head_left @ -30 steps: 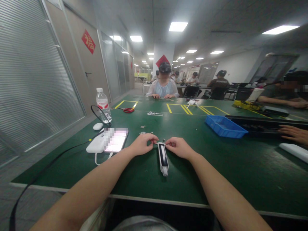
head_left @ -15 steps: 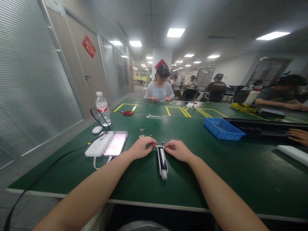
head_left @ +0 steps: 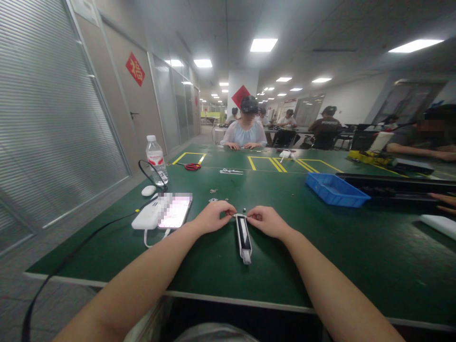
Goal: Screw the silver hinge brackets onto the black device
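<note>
A slim white device (head_left: 243, 237) with a dark, glossy top lies lengthwise on the green table, its narrow white tip pointing toward me. At its far end my left hand (head_left: 216, 217) is closed in a pinch, just at the left corner. My right hand (head_left: 266, 220) pinches at the right corner of the same end. Whatever sits between the fingertips is too small to make out. Just beyond the device lies a tiny metal part (head_left: 244, 210). Several small metal pieces (head_left: 213, 191) are scattered past my left hand.
Left of me are a phone (head_left: 175, 213), a white power bank (head_left: 145, 213) with cables, a mouse-like white object (head_left: 148, 191) and a water bottle (head_left: 156, 160). Red-handled scissors (head_left: 193, 166) lie farther back. A blue tray (head_left: 337, 191) stands right. A co-worker (head_left: 245, 128) sits opposite.
The whole view has shifted slightly, so things appear a little farther right. Both hands stay pinched at the device's far end.
</note>
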`<action>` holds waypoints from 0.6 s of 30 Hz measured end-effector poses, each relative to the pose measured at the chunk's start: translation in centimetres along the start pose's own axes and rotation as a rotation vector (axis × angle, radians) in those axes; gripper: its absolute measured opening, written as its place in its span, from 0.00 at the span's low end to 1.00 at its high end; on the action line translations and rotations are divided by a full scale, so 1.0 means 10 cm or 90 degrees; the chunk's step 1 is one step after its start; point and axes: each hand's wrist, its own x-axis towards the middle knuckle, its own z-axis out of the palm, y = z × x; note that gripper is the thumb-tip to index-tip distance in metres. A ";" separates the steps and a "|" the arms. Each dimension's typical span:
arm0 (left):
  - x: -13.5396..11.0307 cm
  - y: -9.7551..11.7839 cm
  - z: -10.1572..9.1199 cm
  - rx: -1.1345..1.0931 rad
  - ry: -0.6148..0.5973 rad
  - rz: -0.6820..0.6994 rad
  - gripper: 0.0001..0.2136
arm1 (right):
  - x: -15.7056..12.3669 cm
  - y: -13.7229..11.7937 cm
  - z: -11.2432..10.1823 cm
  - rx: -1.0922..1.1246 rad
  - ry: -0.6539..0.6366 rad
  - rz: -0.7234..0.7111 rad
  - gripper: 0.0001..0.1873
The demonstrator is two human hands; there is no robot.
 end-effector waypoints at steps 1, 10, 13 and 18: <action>0.00 0.00 0.00 0.003 0.002 -0.002 0.08 | 0.00 0.00 0.00 0.002 0.000 -0.003 0.11; 0.00 0.00 -0.01 0.010 -0.002 -0.021 0.07 | 0.01 0.02 0.00 0.005 0.000 0.000 0.11; 0.01 0.01 -0.02 0.014 0.000 -0.027 0.07 | 0.01 0.02 0.00 0.006 0.001 0.003 0.10; 0.01 0.01 -0.02 0.000 0.005 -0.033 0.06 | 0.00 0.02 -0.01 0.012 -0.002 -0.002 0.10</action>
